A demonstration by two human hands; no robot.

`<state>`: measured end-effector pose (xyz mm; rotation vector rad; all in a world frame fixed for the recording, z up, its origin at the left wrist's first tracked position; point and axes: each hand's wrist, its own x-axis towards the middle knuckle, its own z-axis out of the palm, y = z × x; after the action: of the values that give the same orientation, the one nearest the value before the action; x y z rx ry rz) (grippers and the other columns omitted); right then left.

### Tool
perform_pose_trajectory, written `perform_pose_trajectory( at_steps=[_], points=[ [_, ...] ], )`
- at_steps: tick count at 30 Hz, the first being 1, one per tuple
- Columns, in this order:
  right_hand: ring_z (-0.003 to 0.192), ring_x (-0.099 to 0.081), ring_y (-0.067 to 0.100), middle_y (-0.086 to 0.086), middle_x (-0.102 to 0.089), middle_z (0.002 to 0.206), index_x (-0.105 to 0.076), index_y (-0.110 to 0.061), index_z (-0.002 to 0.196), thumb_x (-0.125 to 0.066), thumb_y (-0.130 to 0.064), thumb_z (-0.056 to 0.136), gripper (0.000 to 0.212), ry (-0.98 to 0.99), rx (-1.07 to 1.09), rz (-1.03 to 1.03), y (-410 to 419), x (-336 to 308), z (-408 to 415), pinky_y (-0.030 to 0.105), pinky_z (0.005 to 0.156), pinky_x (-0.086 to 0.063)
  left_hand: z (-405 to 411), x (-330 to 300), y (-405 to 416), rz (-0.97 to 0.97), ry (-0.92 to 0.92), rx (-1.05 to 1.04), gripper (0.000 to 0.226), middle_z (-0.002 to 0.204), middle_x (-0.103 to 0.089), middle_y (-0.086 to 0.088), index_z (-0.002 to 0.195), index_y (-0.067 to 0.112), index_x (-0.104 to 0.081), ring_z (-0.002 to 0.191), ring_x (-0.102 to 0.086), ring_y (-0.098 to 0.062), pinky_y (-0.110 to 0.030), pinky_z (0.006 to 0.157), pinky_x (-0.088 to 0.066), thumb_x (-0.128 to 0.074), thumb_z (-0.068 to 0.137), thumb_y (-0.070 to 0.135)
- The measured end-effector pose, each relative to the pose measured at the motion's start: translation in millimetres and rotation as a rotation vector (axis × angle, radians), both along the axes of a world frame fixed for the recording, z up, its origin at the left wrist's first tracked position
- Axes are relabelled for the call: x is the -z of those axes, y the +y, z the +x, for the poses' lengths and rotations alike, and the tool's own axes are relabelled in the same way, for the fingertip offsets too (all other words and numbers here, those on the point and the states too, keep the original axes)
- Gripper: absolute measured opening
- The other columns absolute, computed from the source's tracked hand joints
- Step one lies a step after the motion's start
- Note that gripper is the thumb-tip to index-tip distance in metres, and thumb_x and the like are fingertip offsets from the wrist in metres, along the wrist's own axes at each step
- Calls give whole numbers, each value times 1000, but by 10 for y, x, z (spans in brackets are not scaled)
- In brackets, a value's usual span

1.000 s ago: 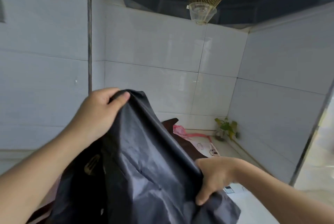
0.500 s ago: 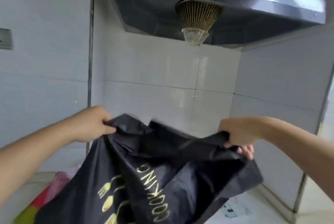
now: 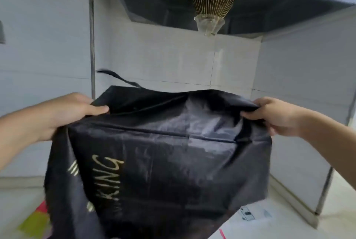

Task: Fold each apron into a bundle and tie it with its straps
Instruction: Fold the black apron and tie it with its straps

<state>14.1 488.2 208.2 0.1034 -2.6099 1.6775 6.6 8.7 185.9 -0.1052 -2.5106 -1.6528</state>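
the left hand [image 3: 63,112] and right hand [image 3: 277,116] each pinch a top corner of the black apron [image 3: 165,157], stretched above the worktop [image 3: 285,227]; it hides the worktop's middle. a strap [image 3: 117,77] flicks up behind, range hood [image 3: 213,5] overhead.

apron [image 3: 163,157] bottom beyond lower edge

One head-worn camera faces forward, close behind the held-up apron [image 3: 169,154], toward the tiled wall [image 3: 173,61].

range hood [image 3: 250,3] overhead, white tiled wall [image 3: 163,59], pale countertop [image 3: 289,225]
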Motion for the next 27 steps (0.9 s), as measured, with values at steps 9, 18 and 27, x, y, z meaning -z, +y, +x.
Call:
perform_pose_trajectory(
  at_steps=[9,18,27],
  points=[
    [35,-40,19,14,-50,76,-62,2,113,-70,-24,100,30,-71,339,176,-95,308,-1041,19,36,-27,-1132,233,118,-527,109,-242,40,82,-76,-13,84,7,-76,83,-70,-30,-33,75,-51,-62,102,40],
    [93,-77,38,19,-68,121,-60,-5,114,-54,-8,106,10,666,228,-663,-328,-452,-1193,43,88,-63,-1613,-1031,379,-343,971,-565,55,76,-47,-18,72,5,-46,74,-51,-31,-45,65,-41,-53,96,54],
    [98,-76,36,22,-77,99,-79,1,95,-53,15,94,29,471,82,-76,182,1318,-105,44,91,-60,-644,941,207,-36,573,21,15,82,-78,21,87,54,-78,79,-71,-1,-22,78,-57,-70,77,62]
  ],
)
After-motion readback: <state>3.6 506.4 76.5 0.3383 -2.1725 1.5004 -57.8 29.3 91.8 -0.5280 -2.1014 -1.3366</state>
